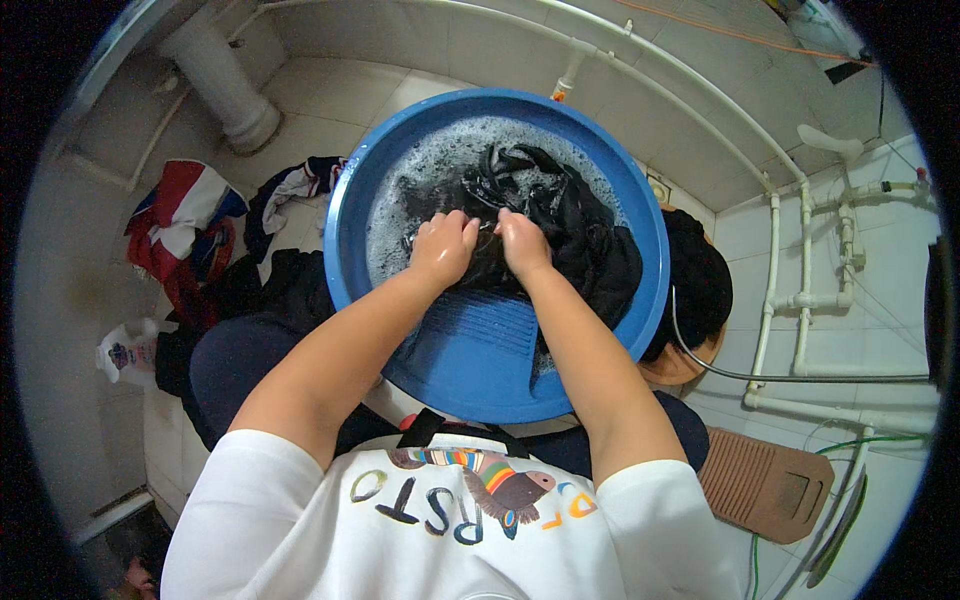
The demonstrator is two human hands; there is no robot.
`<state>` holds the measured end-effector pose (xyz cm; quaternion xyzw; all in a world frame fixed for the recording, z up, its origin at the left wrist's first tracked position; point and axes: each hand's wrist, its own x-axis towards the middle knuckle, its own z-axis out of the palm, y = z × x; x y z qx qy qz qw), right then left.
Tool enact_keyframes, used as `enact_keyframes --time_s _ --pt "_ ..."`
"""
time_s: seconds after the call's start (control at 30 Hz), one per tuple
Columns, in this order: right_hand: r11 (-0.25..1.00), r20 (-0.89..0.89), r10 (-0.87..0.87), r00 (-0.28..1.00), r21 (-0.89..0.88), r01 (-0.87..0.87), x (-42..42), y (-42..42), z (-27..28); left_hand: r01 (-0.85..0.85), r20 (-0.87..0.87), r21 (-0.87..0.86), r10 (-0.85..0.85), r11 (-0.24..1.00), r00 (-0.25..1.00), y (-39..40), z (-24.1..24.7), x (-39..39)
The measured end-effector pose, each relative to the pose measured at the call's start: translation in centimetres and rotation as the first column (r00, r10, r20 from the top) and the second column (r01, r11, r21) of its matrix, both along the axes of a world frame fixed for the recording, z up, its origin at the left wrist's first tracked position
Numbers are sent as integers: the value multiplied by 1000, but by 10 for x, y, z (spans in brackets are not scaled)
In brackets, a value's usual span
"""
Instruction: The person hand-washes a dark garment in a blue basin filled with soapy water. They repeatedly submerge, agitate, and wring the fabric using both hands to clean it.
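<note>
A round blue plastic tub (pixel 345 187) with a ridged washboard (pixel 480 330) moulded into its near side stands before me. Foamy, dark water and a soaked black garment (pixel 585 240) fill its far part. My left hand (pixel 442 244) is wet and closed on black cloth near the tub's middle. Close beside it, my right hand (pixel 522 238) grips the same wet cloth, its fingers curled. Both hands are just above the top of the washboard, a small gap apart. Part of the cloth lies under the foam, hidden from view.
Red, white and blue clothing (pixel 180 217) and black clothes (pixel 292 289) lie on the floor at left, near a white bottle (pixel 131 351). Right of the tub, black cloth (pixel 694 274) sits in an orange-brown basin (pixel 686 367). A brown washboard (pixel 765 480), a metal hose (pixel 810 377) and white pipes (pixel 772 255) are at right.
</note>
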<state>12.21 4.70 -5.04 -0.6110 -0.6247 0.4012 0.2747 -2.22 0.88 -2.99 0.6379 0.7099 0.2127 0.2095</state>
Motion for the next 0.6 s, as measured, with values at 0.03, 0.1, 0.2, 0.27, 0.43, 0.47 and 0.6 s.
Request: enact_keyframes --time_s 0.03,0.1,0.2,0.27,0.43,0.47,0.6 --pt "998 -144 -41 989 -51 34 8 6 -10 45 91 -12 -44 999 995 -1 -4 -5" --pt "968 -443 -184 877 -235 84 26 17 -35 143 263 -23 -132 989 956 -3 -4 -19" --pt "901 -580 -216 786 -429 -69 44 23 -39 452 -227 192 -408 871 884 -28 31 -32" --pt "924 -571 -155 806 -373 -86 42 14 -19 544 -186 -63 -546 836 817 -29 58 -35" --pt "931 -481 -84 873 -351 -104 50 -8 11 -73 413 -119 116 990 903 -27 50 -59" --pt "917 -401 46 915 -347 -198 58 -10 16 -200 611 -282 336 939 717 -26 45 -62" --pt "912 404 401 822 -98 -398 63 -43 56 -127 801 -557 572 820 176 -21 9 -90"
